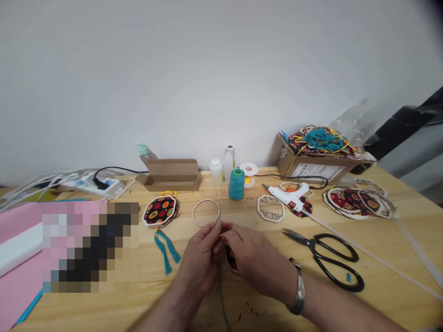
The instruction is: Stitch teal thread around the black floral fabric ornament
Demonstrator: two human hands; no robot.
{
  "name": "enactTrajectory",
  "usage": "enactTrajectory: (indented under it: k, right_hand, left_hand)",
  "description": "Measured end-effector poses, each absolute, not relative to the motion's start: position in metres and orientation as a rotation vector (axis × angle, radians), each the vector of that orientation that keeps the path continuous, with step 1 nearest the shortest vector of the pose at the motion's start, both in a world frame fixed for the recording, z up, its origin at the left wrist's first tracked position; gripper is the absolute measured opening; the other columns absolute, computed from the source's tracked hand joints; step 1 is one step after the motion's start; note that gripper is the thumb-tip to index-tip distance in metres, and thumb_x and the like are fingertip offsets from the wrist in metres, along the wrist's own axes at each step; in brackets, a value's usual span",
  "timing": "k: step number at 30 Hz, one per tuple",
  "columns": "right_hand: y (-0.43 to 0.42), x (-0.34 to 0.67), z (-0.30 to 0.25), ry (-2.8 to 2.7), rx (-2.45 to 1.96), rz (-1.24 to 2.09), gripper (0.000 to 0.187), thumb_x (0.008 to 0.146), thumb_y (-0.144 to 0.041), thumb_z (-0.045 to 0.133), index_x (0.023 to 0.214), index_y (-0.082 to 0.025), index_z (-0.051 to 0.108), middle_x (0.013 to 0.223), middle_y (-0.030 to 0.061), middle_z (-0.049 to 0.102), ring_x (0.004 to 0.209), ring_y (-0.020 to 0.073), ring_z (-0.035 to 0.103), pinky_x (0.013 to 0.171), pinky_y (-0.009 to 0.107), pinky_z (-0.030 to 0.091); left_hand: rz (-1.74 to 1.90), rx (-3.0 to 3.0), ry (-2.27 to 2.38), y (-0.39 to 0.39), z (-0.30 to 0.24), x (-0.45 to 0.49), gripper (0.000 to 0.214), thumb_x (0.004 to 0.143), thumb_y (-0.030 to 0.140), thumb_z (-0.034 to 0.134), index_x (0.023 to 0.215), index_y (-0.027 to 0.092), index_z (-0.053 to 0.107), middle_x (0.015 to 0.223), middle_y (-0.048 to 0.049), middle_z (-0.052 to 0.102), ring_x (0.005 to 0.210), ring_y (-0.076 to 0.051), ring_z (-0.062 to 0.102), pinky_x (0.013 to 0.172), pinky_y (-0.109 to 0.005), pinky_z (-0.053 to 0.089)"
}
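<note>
My left hand [199, 260] and my right hand [254, 263] meet at the table's front middle, fingertips pinched together. Between them is a small patterned fabric piece [230, 259], red and black, mostly hidden under my right hand. A thin teal thread [221, 295] runs from the pinch down toward me. Both hands are closed on these. Just beyond the fingertips lies a thin wooden ring [206, 212]. A finished patterned ornament [160, 210] with a teal tassel [166, 251] lies to the left.
Black scissors [328, 258] lie right of my hands. A white glue gun [290, 196], teal thread spool [236, 184], small bottles [221, 168], a cut wooden frame [271, 208], cardboard boxes [311, 168] and more patterned pieces [356, 201] sit further back. Pink sheets [17, 258] cover the left.
</note>
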State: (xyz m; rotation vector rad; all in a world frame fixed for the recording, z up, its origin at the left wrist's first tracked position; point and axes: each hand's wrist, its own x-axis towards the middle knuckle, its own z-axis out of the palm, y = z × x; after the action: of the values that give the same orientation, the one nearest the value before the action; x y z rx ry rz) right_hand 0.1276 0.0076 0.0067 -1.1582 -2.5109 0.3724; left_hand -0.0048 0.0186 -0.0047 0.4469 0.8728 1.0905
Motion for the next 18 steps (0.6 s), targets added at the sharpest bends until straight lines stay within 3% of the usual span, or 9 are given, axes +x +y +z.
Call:
enactTrajectory:
  k: [18]
  right_hand:
    - [0.011,0.1288,0.0039,-2.442,-1.128,0.485,0.012,0.082,-0.009,0.046,0.092,-0.013,0.052,0.09,0.0078,0.058,0.084,0.018,0.052,0.077,0.031,0.044]
  left_hand:
    - [1.079,0.436,0.873,0.0186,-0.0053,-0.0067,0.021,0.075,0.027,0.061,0.078,0.007,0.066,0.048,0.0057,0.039,0.042,-0.002,0.024,0.039,-0.014,0.017]
